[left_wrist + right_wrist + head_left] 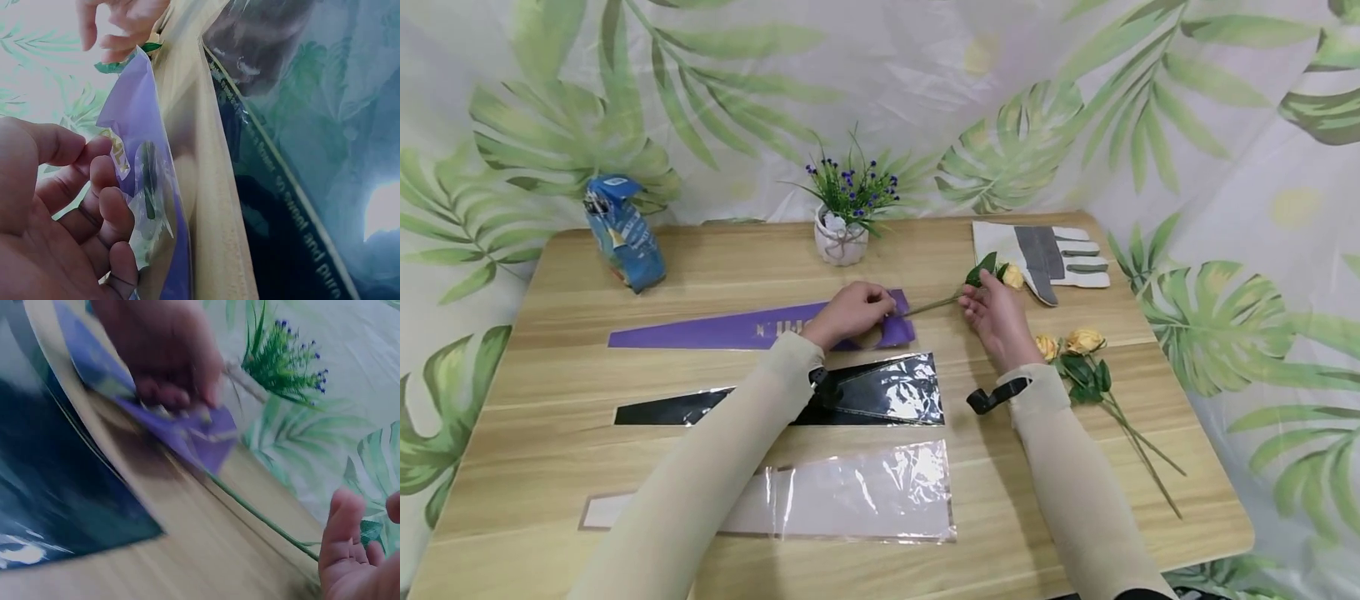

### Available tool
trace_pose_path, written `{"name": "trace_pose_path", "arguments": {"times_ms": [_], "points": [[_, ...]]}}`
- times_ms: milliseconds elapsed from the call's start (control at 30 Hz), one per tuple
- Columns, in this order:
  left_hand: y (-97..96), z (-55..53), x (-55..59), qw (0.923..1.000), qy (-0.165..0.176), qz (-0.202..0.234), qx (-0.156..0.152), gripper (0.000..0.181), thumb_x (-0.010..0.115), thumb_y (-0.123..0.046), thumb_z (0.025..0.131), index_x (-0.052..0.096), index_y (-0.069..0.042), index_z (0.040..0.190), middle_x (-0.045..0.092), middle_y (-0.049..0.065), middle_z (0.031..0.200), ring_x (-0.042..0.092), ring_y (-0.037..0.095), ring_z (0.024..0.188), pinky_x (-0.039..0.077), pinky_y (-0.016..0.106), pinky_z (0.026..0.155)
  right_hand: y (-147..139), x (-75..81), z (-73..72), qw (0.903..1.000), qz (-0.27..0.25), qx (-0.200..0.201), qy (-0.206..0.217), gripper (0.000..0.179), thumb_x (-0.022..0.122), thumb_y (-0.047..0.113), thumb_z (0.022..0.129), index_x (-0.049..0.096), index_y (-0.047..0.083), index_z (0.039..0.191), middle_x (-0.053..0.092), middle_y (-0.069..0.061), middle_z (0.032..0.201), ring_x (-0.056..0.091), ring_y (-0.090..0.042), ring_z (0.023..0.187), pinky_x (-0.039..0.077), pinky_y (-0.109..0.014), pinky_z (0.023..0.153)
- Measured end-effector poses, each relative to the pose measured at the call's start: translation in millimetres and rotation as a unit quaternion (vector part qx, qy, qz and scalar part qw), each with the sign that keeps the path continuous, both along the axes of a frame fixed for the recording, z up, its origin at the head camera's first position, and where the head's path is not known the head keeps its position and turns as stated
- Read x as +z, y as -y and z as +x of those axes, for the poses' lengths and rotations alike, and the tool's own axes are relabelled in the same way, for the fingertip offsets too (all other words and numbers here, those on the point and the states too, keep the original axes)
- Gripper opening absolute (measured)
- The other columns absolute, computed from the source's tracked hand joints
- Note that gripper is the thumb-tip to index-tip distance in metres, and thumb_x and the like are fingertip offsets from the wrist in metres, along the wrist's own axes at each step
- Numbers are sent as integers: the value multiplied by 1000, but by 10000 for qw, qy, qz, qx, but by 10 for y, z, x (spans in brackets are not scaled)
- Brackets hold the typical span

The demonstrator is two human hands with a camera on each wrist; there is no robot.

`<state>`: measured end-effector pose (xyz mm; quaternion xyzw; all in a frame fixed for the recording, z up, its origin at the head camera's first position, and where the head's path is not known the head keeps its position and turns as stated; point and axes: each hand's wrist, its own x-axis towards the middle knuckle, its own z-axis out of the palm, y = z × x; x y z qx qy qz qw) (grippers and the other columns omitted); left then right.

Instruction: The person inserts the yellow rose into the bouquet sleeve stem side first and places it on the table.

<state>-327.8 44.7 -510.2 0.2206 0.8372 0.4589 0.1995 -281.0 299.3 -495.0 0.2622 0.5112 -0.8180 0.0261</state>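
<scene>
Across the counter (550,375) from the left lies the purple sleeve (715,333), long and thin. It looks light, floppy and a bit slippery, so a hard tug might crease or tear it. The best place to hold it is the edge of the wide end. The left grip (853,312) pinches it there with thumb and finger. The stem end (149,187) of the yellow rose (934,306) shows through the sleeve's clear window. The rest pokes out to the right. The stem looks thin but stiff, so holding its middle should work well. Next comes the right grip (996,321), its fingers loose by the rose; I can't tell if they touch it. The leaf (979,273) and bloom (1013,276) look soft and easy to squash.
</scene>
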Motion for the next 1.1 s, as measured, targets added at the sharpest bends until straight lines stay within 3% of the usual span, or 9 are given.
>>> {"name": "trace_pose_path", "arguments": {"times_ms": [133, 267, 433, 533, 633, 767, 933, 1100], "points": [[19, -1, 41, 10000, 54, 4, -12, 26, 55, -27, 102, 73, -9, 96, 67, 8, 97, 58, 22, 83, 46, 36, 79, 20, 26, 109, 9976, -681, -91, 99, 44, 50, 29, 108, 36, 16, 147, 57, -14, 125, 64, -18, 88, 51, -21, 63], [41, 5, 69, 10000, 13, 26, 64, 26, 56, -25, 102, 72, -6, 92, 66, 8, 95, 57, 22, 81, 44, 36, 79, 9, -6, 75, 9920, -1243, -166, -137, 42, 44, 26, 110, 32, 10, 146, 55, -14, 125, 64, -21, 93, 52, -22, 68], [20, 18, 26, 9999, 56, 97, -53, 28, 56, -23, 102, 67, -3, 85, 66, 6, 92, 55, 21, 77, 44, 34, 76, -108, -122, -34, 9754, -2104, -638, -152, 25, 44, 18, 109, 46, -1, 126, 60, -12, 104, 64, -21, 82, 52, -23, 66], [-13, 18, -11, 9997, 102, 160, -139, 28, 55, -23, 102, 68, -5, 85, 65, 5, 89, 55, 20, 76, 44, 33, 75, -193, -172, -54, 9711, -2264, -742, -159, 18, 47, 15, 108, 53, 1, 117, 60, -8, 89, 62, -19, 73, 51, -22, 60], [-21, 24, -18, 9997, 114, 217, -92, 26, 56, -24, 101, 70, -7, 87, 64, 5, 87, 56, 20, 76, 44, 34, 73, -223, -175, -42, 9775, -1963, -646, -429, 15, 53, 14, 107, 56, 4, 117, 59, -5, 82, 60, -15, 67, 50, -20, 56], [5, 27, -2, 9998, 26, 188, 9, 25, 57, -27, 100, 72, -10, 91, 64, 5, 88, 57, 21, 77, 45, 34, 72, -165, -121, 28, 9851, -1210, -704, -996, 26, 70, 16, 97, 61, 4, 118, 61, -4, 86, 60, -13, 71, 50, -20, 60], [37, 36, 26, 10000, 4, 85, 52, 25, 56, -29, 101, 72, -11, 93, 66, 6, 93, 60, 21, 78, 49, 35, 68, -37, -84, 164, 9796, -592, -762, -1765, 37, 84, 20, 85, 66, 2, 113, 66, -10, 94, 66, -19, 82, 54, -26, 70], [22, 81, 126, 9999, -117, 119, 35, 24, 55, -27, 102, 71, -12, 91, 66, 6, 92, 61, 23, 78, 50, 36, 68, 93, -108, 243, 9716, -54, -336, -2343, 31, 79, 17, 90, 66, 1, 113, 69, -12, 103, 70, -23, 89, 56, -30, 75]]}}
